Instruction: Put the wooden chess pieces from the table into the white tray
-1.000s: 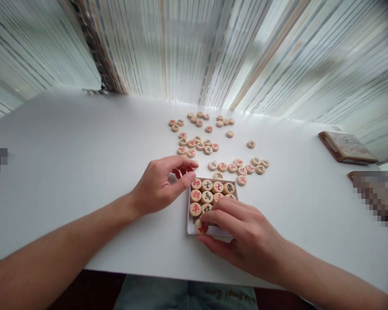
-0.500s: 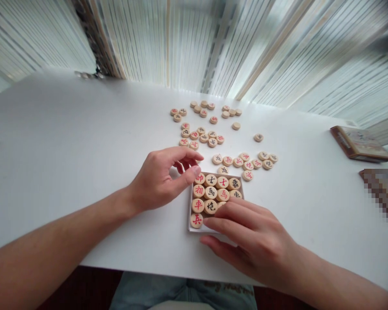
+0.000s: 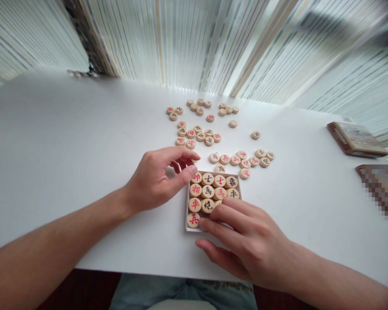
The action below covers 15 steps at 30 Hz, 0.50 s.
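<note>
A small white shallow box (image 3: 186, 212) lies near the table's front edge, with round wooden game pieces (image 3: 208, 191) marked in red and black set in rows inside it. My left hand (image 3: 158, 181) is curled at the box's upper left corner, thumb against the edge and index finger arched above. What its fingers enclose is hidden. My right hand (image 3: 245, 243) lies with fingers stretched flat over the box's lower right part, covering some pieces. A red-marked piece (image 3: 193, 220) sits free in the lower left corner.
Several loose pieces (image 3: 241, 160) lie scattered just beyond the box, with more (image 3: 198, 134) farther back. A brown flat box (image 3: 355, 138) and a blurred brown item (image 3: 380, 189) sit at the right. Striped curtains hang behind the white table (image 3: 67, 150).
My right hand has let go of the red-marked piece in the box's lower left corner and drawn its fingers to the right. My left hand has stayed at the upper corner.
</note>
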### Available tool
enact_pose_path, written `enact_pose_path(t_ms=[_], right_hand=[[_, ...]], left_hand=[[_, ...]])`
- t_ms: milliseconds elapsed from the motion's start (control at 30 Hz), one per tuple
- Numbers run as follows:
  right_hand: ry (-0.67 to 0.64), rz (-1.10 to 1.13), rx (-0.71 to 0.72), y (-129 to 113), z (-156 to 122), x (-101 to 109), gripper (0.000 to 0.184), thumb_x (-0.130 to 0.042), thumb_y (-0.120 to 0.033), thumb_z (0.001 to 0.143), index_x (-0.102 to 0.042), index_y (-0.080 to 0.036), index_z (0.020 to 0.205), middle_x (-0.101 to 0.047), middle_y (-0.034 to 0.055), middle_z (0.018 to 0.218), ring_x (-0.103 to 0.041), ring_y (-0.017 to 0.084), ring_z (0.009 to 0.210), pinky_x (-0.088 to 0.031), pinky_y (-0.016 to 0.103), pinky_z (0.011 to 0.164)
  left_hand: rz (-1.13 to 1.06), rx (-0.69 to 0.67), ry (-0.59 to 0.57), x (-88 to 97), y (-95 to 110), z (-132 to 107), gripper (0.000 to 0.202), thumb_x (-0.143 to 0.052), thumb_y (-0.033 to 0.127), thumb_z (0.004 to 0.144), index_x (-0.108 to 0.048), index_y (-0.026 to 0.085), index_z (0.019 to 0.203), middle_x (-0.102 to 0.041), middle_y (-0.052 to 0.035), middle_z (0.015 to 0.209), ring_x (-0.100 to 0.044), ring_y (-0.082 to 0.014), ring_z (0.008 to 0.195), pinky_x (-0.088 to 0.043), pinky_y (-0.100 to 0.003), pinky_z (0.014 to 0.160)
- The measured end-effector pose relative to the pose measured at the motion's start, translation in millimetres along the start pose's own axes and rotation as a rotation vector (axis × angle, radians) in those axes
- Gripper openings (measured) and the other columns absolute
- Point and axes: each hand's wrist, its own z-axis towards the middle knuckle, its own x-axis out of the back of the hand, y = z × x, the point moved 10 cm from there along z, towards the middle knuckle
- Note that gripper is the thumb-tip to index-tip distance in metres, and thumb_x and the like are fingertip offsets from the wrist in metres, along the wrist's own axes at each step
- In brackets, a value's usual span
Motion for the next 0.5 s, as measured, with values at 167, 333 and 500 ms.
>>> enact_pose_path(t_ms=[167,333,500], right_hand=[[0.014,-0.003,0.015,-1.5,0.2,0.2,0.023,-0.067,-0.026,0.105,-0.081,-0.008,0.102,-0.069,0.0102,0.079,-0.057,0.024,0.07,-0.047,0.039,0.058],[0.032,0.004,0.037,-1.9,2.7,0.5,0.028,-0.065,-0.029,0.106,-0.078,-0.012,0.087,-0.065,0.0072,0.075,-0.052,0.022,0.065,-0.045,0.039,0.056],[0.22,0.036,0.004,13.2,3.3,30.2,0.018,-0.065,-0.021,0.104,-0.076,-0.016,0.091,-0.071,0.0066,0.075,-0.057,0.019,0.063,-0.048,0.034,0.057]], left_hand=[[0.007,0.009,-0.004,0.8,0.5,-0.1,0.024,-0.069,0.032,0.098,-0.079,0.017,0.113,-0.085,-0.0075,0.102,-0.079,-0.0217,0.089,-0.063,-0.031,0.082],[0.062,0.03,-0.001,4.0,-4.7,-1.5,0.025,-0.07,0.036,0.1,-0.08,0.019,0.116,-0.085,-0.0077,0.106,-0.08,-0.0224,0.089,-0.063,-0.031,0.083],[0.059,0.019,0.017,9.0,-13.3,-3.6,0.022,-0.075,0.037,0.099,-0.081,0.024,0.116,-0.085,-0.0044,0.104,-0.08,-0.022,0.089,-0.062,-0.029,0.085]])
